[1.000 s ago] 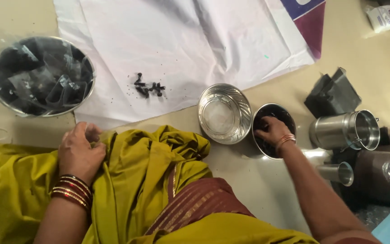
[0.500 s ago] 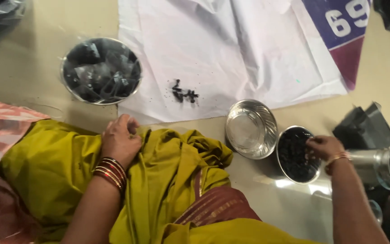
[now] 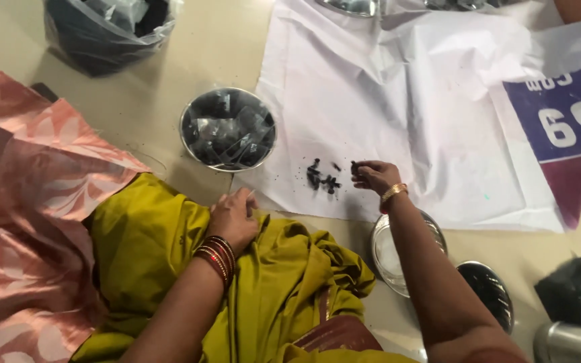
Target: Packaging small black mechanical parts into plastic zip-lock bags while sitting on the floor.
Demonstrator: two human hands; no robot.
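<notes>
My right hand (image 3: 374, 176) rests on the white sheet (image 3: 432, 114), its fingertips pinched on small black bits right beside a little pile of black bits (image 3: 322, 179). My left hand (image 3: 235, 216), with red bangles at the wrist, lies closed on the mustard-yellow cloth (image 3: 169, 249) over my lap; whether it holds anything is hidden. A steel bowl (image 3: 228, 128) full of small clear packets stands just beyond the left hand. Under my right forearm sit an empty steel bowl (image 3: 383, 250) and a round tin of black bits (image 3: 489, 290).
A pink patterned cloth (image 3: 28, 215) covers the left side. A dark plastic bag (image 3: 105, 30) stands at the top left. A blue and maroon printed panel (image 3: 563, 128) lies at the right, steel containers (image 3: 569, 341) at the bottom right, another steel vessel (image 3: 351, 5) at the top edge.
My right hand has left the tin of black bits and moved up onto the white sheet beside the small pile. The view has shifted to the left; the left hand has stayed on the cloth.
</notes>
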